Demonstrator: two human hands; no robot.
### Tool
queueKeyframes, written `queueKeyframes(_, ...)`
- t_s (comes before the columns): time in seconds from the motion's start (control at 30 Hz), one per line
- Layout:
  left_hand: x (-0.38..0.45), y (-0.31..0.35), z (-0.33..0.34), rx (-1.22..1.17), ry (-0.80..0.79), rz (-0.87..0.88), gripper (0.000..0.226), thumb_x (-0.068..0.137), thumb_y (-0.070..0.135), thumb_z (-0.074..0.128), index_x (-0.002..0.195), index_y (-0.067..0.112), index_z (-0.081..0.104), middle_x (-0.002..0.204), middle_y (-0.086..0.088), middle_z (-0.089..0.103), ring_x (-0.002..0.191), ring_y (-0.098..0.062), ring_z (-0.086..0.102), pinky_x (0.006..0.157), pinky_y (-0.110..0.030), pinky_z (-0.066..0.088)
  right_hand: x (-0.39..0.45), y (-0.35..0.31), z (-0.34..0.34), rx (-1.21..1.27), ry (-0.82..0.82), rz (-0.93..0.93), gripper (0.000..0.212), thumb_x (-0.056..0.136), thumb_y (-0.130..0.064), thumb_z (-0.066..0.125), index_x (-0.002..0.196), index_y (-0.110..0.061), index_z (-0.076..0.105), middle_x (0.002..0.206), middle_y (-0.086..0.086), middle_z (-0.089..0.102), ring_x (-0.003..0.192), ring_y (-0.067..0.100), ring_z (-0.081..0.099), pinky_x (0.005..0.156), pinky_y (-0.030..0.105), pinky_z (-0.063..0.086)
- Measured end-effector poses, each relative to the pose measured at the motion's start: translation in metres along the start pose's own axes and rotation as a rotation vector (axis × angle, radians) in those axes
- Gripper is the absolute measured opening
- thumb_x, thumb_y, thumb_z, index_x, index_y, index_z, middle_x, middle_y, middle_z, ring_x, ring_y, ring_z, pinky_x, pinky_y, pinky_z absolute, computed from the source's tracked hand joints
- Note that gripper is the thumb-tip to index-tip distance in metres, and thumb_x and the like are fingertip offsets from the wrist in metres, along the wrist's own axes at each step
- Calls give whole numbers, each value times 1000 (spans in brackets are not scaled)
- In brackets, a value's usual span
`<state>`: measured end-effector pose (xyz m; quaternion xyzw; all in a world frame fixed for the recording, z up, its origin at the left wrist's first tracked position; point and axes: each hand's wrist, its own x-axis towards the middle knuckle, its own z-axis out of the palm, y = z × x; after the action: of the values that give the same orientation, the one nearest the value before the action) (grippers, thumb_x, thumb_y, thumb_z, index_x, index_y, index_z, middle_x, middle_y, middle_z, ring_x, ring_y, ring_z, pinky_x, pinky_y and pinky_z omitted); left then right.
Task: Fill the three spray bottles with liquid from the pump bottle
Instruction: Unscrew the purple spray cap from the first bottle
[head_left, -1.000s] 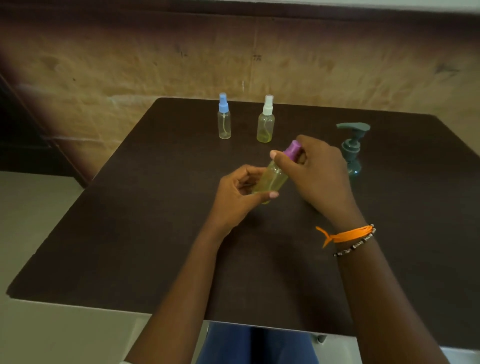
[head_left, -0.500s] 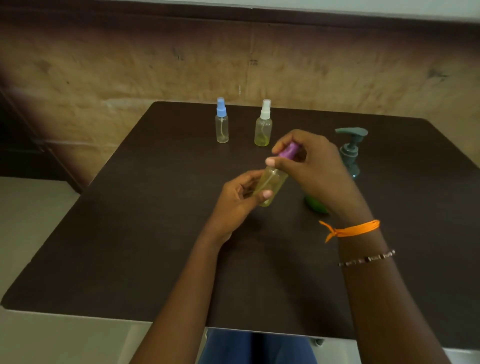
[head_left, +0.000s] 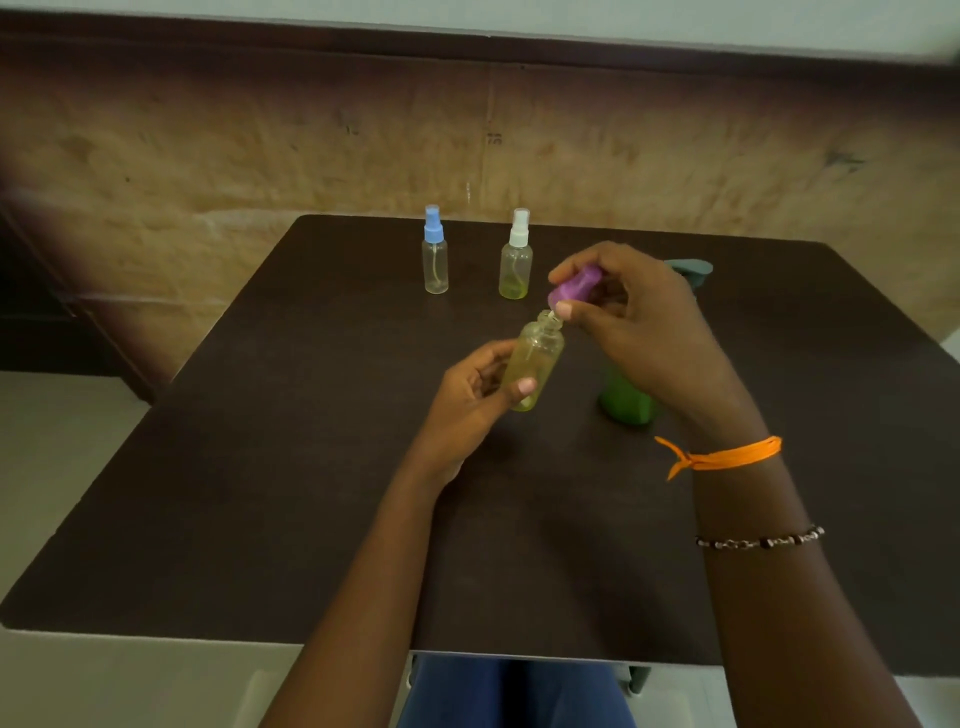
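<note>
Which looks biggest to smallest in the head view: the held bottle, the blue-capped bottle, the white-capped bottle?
1. Held bottle, though it is nearer the camera, so this is unsure.
2. Blue-capped bottle and white-capped bottle: they look alike, so unranked.

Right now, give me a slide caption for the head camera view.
Left hand holds a spray bottle while right hand lifts its purple spray cap off.
</note>
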<state>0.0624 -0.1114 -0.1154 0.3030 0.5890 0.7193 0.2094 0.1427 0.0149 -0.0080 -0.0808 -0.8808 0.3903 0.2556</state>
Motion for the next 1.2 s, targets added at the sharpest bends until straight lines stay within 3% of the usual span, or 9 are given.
queueKeyframes(0.2,1,0,1,-9,36,42,40,84,3,62,118,22,55,117,3,63,109,-7,60,85,-20,48,-19,-7,-28,62,183,-56,24,80,3,68,96,-15,63,94,-9,63,85,-3,61,73,10,49)
queueKeyframes(0.3,1,-3,2,1,43,39,43,84,8,64,125,14,53,123,-8,62,115,-16,58,90,-24,48,-34,3,-44,53,345,-86,25,81,1,68,96,-19,61,97,-4,63,88,3,61,74,15,50)
queueKeyframes(0.4,-1,-4,5,20,51,38,45,81,13,66,124,13,54,120,-8,64,112,-16,60,85,-22,49,-52,18,-58,-33,532,-134,27,81,-3,67,101,-20,61,103,2,60,91,6,59,78,17,48)
queueKeyframes(0.6,-3,-2,18,49,134,50,42,83,10,67,123,9,55,114,-5,66,107,-11,62,87,-23,50,-86,62,-54,2,837,121,20,81,-5,69,92,-15,57,97,12,60,74,-3,57,68,8,45)
queueKeyframes(0.7,-3,-1,33,45,200,63,35,84,4,64,117,15,56,103,7,67,93,1,64,77,-15,49,-89,92,-46,-81,735,300,20,78,-4,71,86,-15,56,91,11,61,71,6,59,64,10,42)
queueKeyframes(0.77,-3,-3,42,52,232,66,35,84,3,64,115,17,57,100,9,67,91,4,64,74,-13,49,-87,112,-40,-205,595,404,19,76,-6,73,86,-15,59,93,7,59,80,20,61,70,21,40)
queueKeyframes(0.9,1,-5,58,32,309,85,34,84,3,65,115,15,57,98,9,67,89,4,64,72,-12,48,-76,131,-29,-353,411,518,18,78,-8,72,91,-8,61,104,11,56,91,30,57,70,26,34)
queueKeyframes(1.2,7,-13,64,104,312,109,39,84,8,65,121,14,55,106,11,64,96,5,62,78,-11,47,-72,144,-27,-295,372,508,34,70,-12,81,96,-9,59,102,7,57,84,17,51,72,26,38)
